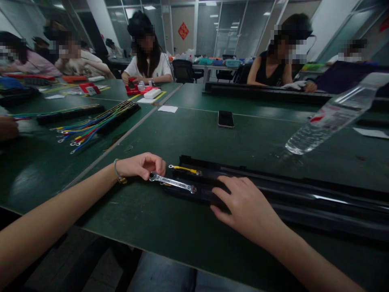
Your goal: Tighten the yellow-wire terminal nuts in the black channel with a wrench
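My left hand (142,165) pinches the near end of a silver wrench (173,183) between thumb and fingers. The wrench's other end sits over a fastener on a long black channel-like part (273,190), near its left end. Beside it, a short yellow cable (185,168) with a ring terminal is joined to the same part at a second fastener. My right hand (240,202) lies on the black part, fingers apart, to the right of the wrench. A second cable end partly shows beneath the wrench.
A clear water bottle (328,117) stands at the right, beyond the black part. A phone (226,119) lies farther back. Several coloured cables with ring terminals (94,125) spread over the table (170,142) at the left. Co-workers sit opposite.
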`<state>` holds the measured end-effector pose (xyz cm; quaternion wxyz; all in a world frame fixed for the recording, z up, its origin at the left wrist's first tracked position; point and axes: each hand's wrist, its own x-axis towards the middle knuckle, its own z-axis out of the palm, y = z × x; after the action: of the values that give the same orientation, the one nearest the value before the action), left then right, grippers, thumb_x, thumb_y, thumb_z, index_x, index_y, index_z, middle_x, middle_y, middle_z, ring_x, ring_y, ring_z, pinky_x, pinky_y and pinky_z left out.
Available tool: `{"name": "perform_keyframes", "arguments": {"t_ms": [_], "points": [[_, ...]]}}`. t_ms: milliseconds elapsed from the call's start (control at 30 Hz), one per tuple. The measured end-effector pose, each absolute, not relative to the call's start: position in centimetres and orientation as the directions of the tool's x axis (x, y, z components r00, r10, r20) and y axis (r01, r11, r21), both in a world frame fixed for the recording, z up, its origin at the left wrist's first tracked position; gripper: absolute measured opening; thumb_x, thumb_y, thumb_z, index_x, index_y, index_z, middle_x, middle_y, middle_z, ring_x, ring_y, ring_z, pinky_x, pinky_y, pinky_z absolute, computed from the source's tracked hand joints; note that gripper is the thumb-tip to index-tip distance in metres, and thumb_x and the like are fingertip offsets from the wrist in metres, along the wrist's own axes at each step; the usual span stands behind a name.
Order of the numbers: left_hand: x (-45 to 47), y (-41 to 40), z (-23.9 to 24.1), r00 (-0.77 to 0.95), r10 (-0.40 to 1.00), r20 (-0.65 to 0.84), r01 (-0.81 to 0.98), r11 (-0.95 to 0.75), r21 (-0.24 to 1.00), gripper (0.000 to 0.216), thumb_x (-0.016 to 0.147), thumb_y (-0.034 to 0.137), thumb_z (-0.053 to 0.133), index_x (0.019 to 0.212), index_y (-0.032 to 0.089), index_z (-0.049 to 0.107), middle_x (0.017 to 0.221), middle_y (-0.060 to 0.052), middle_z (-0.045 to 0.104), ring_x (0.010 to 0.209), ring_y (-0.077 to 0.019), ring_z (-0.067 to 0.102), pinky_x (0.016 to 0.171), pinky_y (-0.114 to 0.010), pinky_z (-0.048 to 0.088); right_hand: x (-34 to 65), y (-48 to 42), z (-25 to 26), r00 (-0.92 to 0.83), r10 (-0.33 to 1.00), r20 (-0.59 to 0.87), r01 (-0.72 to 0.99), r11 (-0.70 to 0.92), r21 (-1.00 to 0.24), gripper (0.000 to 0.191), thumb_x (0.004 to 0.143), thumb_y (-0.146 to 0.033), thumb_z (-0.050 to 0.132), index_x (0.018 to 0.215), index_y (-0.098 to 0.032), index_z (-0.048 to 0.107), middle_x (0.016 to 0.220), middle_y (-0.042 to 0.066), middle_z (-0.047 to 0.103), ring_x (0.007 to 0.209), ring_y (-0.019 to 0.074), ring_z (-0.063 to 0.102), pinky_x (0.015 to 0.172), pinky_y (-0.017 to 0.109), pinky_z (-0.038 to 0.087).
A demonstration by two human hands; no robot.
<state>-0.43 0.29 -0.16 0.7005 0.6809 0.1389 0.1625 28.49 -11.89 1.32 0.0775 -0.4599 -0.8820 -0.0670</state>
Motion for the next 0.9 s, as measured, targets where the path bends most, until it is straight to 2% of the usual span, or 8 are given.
{"name": "perform_keyframes", "arguments": {"t_ms": [367, 600, 900], "points": [[-0.64, 0.42, -0.64, 0.848, 0.52, 0.1, -0.11, -0.011, 0.994, 0.02, 0.071, 0.03, 0.068, 0.083, 0.016, 0.062, 0.072, -0.001, 0.055, 0.069, -0.0135, 0.05, 0.063, -0.024, 0.041, 28.48, -11.78, 1.23, -0.567, 0.799, 0.2, 0.82, 0.57, 0.048, 0.027, 0.079, -0.035, 0.048, 0.093, -0.018, 0.062, 0.109, 0.013, 0.055, 0.095, 0.0253, 0.05, 0.075, 0.039, 0.038], [-0.75, 0.68, -0.97, 0.8, 0.597, 0.05, -0.087, 0.033, 0.996, 0.022, 0.072, 0.031, 0.067, 0.087, 0.016, 0.062, 0.075, -0.002, 0.056, 0.068, -0.0113, 0.051, 0.061, -0.021, 0.041, 28.46, -11.78, 1.23, -0.564, 0.8, 0.203, 0.822, 0.567, 0.048, 0.026, 0.078, -0.035, 0.048, 0.092, -0.018, 0.063, 0.108, 0.013, 0.055, 0.093, 0.0247, 0.051, 0.076, 0.039, 0.038], [-0.58, 0.76, -0.71, 0.85, 0.519, 0.09, -0.087, -0.03, 0.996, 0.02, 0.063, 0.032, 0.073, 0.077, 0.019, 0.066, 0.066, -0.001, 0.054, 0.065, -0.0132, 0.048, 0.058, -0.024, 0.04, 28.47, -11.87, 1.38, -0.564, 0.8, 0.204, 0.822, 0.568, 0.044, 0.025, 0.078, -0.034, 0.049, 0.091, -0.018, 0.063, 0.107, 0.013, 0.056, 0.094, 0.0253, 0.051, 0.075, 0.039, 0.038]]}}
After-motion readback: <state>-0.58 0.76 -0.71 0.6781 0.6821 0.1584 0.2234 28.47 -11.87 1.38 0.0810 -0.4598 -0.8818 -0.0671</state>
